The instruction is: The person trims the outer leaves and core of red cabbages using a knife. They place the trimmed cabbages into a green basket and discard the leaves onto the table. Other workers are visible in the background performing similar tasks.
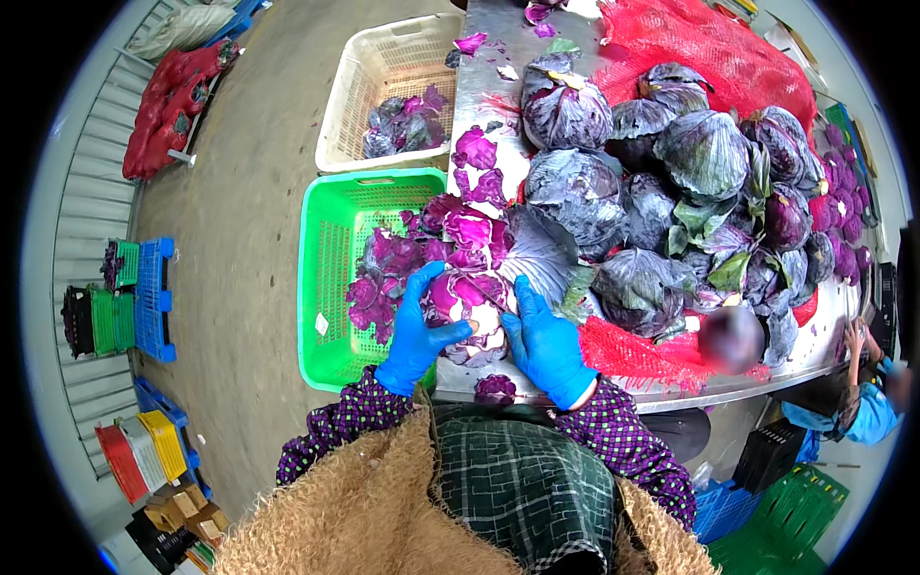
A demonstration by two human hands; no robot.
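Observation:
Blue gloves cover both hands. My left hand [422, 329] grips the left side of a partly peeled red cabbage [460, 298] at the table's left edge; a fingertip pokes bare through the glove. On the cabbage's right side, my right hand [544, 341] holds a thin blade, probably a knife [489, 293], lying across its top. Torn purple leaves [471, 230] lie just beyond. A large loose outer leaf [540, 251] rests to the right. Left of the table stands a green plastic crate [316, 287] with purple leaves [377, 277] in it.
A white crate [338, 108] with leaves stands behind the green one. Unpeeled red cabbages [575, 190] crowd the steel table [489, 93], on and beside red mesh sacks [708, 43]. Another person [859, 402] is at the far right. Pallets [154, 298] and stacked crates line the left wall.

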